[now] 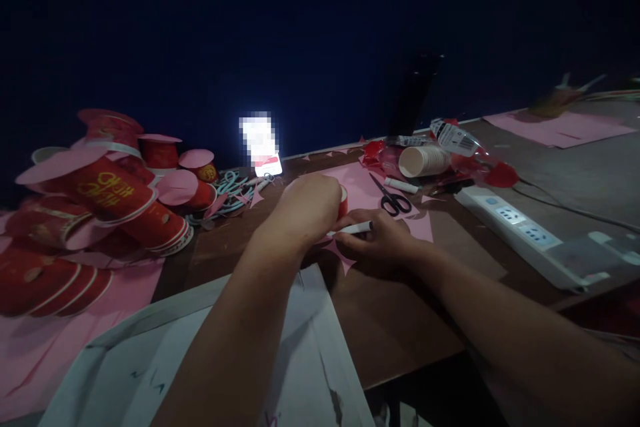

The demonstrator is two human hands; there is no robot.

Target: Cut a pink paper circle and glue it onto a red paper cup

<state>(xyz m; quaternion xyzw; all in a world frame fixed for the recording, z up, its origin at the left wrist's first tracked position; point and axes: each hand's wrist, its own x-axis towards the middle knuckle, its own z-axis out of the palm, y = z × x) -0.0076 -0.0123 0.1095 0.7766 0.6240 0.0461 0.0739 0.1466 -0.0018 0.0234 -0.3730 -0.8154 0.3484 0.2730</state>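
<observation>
My left hand (316, 203) is closed around a red paper cup (343, 203); only a narrow strip of the cup shows past the knuckles. Close beside it, my right hand (383, 237) grips a white marker (359, 227) whose tip points left toward the cup's lower edge. Under and behind both hands lies pink paper (356, 185), with a cut pink scrap (344, 260) just below the marker. Black-handled scissors (395, 203) rest on the paper beyond my right hand, next to a white marker cap or second pen (401, 185).
Red paper cups (113, 190) with pink discs are heaped at left. A lit phone (261, 143) leans at the back beside coiled cables (233, 187). Stacked pale cups (425, 161) lie behind the scissors. A power strip (520, 230) is at right, a white box lid (320, 347) in front.
</observation>
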